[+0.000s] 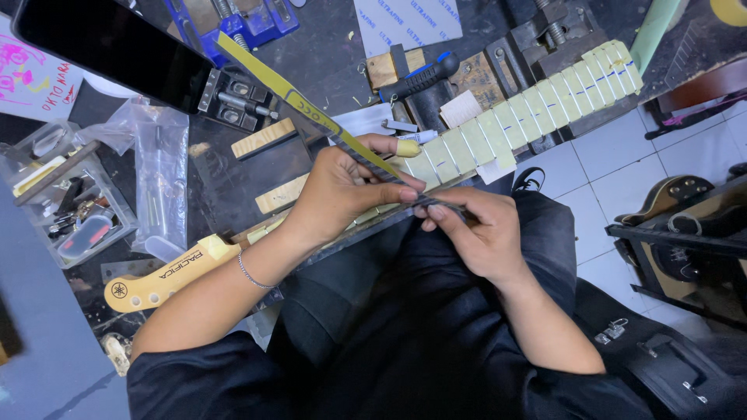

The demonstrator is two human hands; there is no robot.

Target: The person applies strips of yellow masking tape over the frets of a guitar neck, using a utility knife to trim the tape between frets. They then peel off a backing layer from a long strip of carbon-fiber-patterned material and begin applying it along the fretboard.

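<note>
A guitar neck point(537, 105) lies slanted across the dark workbench, its fretboard covered in pale masking tape with blue marks, its light wooden headstock point(159, 281) at the lower left. A long flat file with a yellow-taped handle point(299, 105) rests slanted over the neck. My left hand point(342, 194) grips the file's middle, thumb capped with a yellow tip. My right hand point(475, 233) pinches the file's near end just over the neck's edge. Both hands sit above my lap in dark trousers.
A black tablet point(109, 47) leans at the top left. A clear plastic box of small tools point(70, 210) and plastic bags point(159, 171) sit at the left. A blue vise point(241, 19), wooden blocks point(264, 138) and a blue-handled tool point(424, 74) lie behind. A guitar body point(677, 194) stands at the right.
</note>
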